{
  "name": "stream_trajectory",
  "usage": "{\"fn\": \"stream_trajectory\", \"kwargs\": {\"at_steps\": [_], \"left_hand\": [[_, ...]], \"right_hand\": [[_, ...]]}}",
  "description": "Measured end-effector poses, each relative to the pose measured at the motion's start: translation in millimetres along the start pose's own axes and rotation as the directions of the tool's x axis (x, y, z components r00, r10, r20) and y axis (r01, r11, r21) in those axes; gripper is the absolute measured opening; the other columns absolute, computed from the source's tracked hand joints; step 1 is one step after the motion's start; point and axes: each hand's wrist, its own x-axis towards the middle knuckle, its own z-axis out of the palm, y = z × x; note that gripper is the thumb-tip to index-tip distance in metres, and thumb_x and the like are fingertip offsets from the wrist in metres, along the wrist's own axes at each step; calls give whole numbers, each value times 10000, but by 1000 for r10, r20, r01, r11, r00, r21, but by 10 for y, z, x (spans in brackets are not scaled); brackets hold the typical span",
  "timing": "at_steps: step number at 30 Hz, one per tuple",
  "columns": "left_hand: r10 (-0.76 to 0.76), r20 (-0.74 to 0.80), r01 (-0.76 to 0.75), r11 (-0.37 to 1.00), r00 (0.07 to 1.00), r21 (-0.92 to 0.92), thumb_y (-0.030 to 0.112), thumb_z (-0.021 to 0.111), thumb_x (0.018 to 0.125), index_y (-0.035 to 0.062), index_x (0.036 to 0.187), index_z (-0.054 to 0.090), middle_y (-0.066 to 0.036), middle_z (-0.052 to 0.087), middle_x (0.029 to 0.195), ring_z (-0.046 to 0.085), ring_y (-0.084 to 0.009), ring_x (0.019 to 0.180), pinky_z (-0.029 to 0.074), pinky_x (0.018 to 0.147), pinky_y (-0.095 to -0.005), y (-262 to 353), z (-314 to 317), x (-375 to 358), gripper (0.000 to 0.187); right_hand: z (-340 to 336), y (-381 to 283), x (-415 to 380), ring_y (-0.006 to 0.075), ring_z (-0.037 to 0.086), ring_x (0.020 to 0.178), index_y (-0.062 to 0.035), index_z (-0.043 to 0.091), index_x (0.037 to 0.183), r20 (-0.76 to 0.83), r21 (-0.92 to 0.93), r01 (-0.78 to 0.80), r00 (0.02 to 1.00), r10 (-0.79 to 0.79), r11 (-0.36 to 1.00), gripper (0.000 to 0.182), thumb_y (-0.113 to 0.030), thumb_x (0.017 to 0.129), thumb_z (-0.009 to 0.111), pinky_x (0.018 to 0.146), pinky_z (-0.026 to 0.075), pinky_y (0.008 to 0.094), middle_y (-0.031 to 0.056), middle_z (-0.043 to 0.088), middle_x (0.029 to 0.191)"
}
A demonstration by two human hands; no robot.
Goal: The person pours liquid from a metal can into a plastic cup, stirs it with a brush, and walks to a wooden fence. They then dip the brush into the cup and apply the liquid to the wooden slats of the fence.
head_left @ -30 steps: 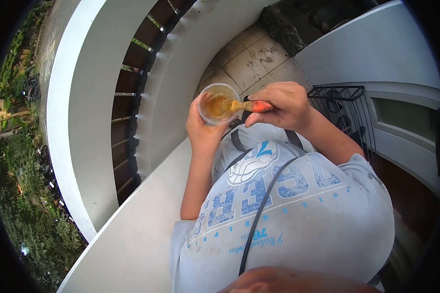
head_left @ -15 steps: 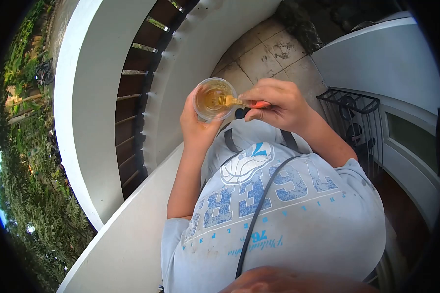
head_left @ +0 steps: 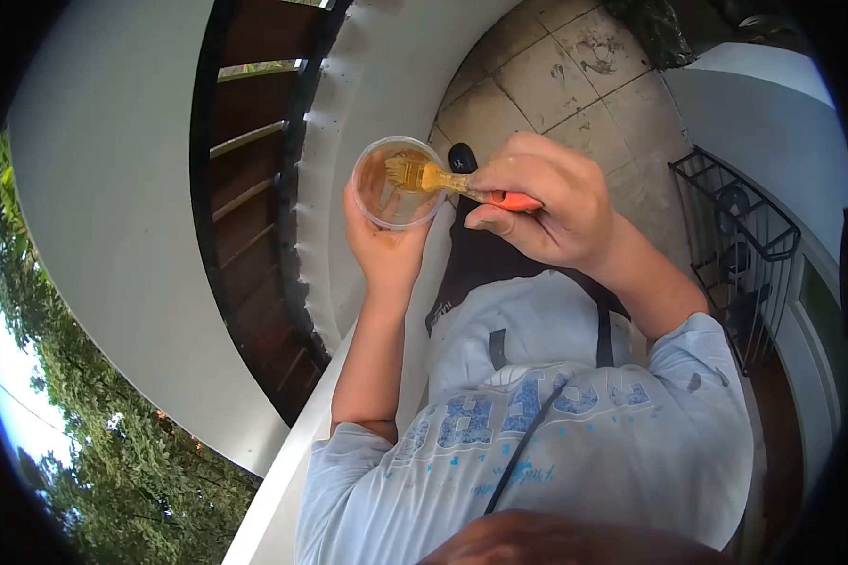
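Note:
My left hand (head_left: 386,235) is wrapped round a clear plastic cup (head_left: 379,213), whose open top faces the camera. A thin layer of amber liquid seems to coat its inside. In my right hand (head_left: 546,202) is a paintbrush (head_left: 443,180) with an orange-red handle, pinched between thumb and fingers. Its yellowish, wet-looking bristles point left and lie over the cup's mouth, near the far inner wall. Whether the bristles touch the wall, I cannot tell.
A curved white wall with dark brown slats (head_left: 245,179) stands on the left. Beyond are trees (head_left: 132,480). Stained floor tiles (head_left: 546,85) lie ahead. A black metal rack (head_left: 740,235) is at the right, beside a white wall. A dark bag (head_left: 652,28) lies at the far end.
The brush has moved up and left across the cup's mouth, with more of its bristles spread out. The view has turned, showing more floor, dark legwear and a shoe.

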Motion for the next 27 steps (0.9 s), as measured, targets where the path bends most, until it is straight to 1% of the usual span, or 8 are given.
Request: {"fn": "stream_trajectory", "kwargs": {"at_steps": [4,8,12,13,16,20,23,27], "left_hand": [[67,-75,-70,997,995,-41,4,922,795,95,1592,378,-135,460,1636,459,-338,1519,447,1199,-583,-501,-69,666,969],[214,-129,-223,973,968,-55,-11,942,754,-4,1577,362,-189,458,1632,481,-330,1498,424,1231,-474,-864,-222,1122,1007],[116,-182,-59,955,976,290,152,910,840,-21,1499,472,-162,590,1484,571,-277,1398,453,1194,-417,-900,-381,1352,810],[145,-79,-96,891,986,444,272,852,906,0,1372,570,-132,652,1349,623,-262,1294,494,1093,-425,-930,-502,1452,609],[196,-18,-144,779,980,611,316,816,932,10,1244,617,-114,675,1235,650,-268,1197,495,1002,-429,-1158,-747,1531,481],[162,-128,-84,879,978,470,337,788,951,9,1261,578,-134,648,1237,645,-300,1180,481,976,-447,-1101,-636,1373,498],[90,-158,-4,880,983,476,276,813,936,15,1363,540,-143,622,1329,627,-289,1247,474,1041,-426,-1286,-740,1338,570],[98,-171,-51,964,980,262,134,901,842,16,1494,464,-144,560,1472,558,-273,1384,425,1173,-423,-1337,-784,1290,793]], "right_hand": [[442,607,181,236,663,738,-58,715,1110,-3,-55,-11,1000,11,998,338,-223,869,884,625,531,332,84,654,910],[749,945,313,210,683,686,-40,752,1112,-144,-22,104,984,-106,994,406,-263,822,927,569,539,313,68,692,871],[1141,1207,528,211,676,677,-53,754,1115,-277,-36,133,951,-138,990,406,-249,809,934,571,535,303,53,685,853],[1232,1263,587,210,672,671,-55,752,1114,-313,-49,147,937,-155,988,403,-239,806,936,569,532,299,49,680,837],[1492,1375,737,201,667,668,-60,743,1099,-339,-25,116,933,-118,993,384,-211,806,940,567,526,297,53,672,826],[1729,1420,873,197,668,675,-59,735,1082,-347,38,79,936,-61,996,373,-194,803,942,571,523,295,58,670,826],[1787,1447,950,188,676,691,-59,731,1069,-374,43,71,926,-50,997,364,-191,804,943,580,525,288,62,675,828],[1779,1584,1001,186,694,708,-54,737,1073,-376,-9,39,926,-40,999,334,-184,830,926,590,534,285,67,686,837]]}}
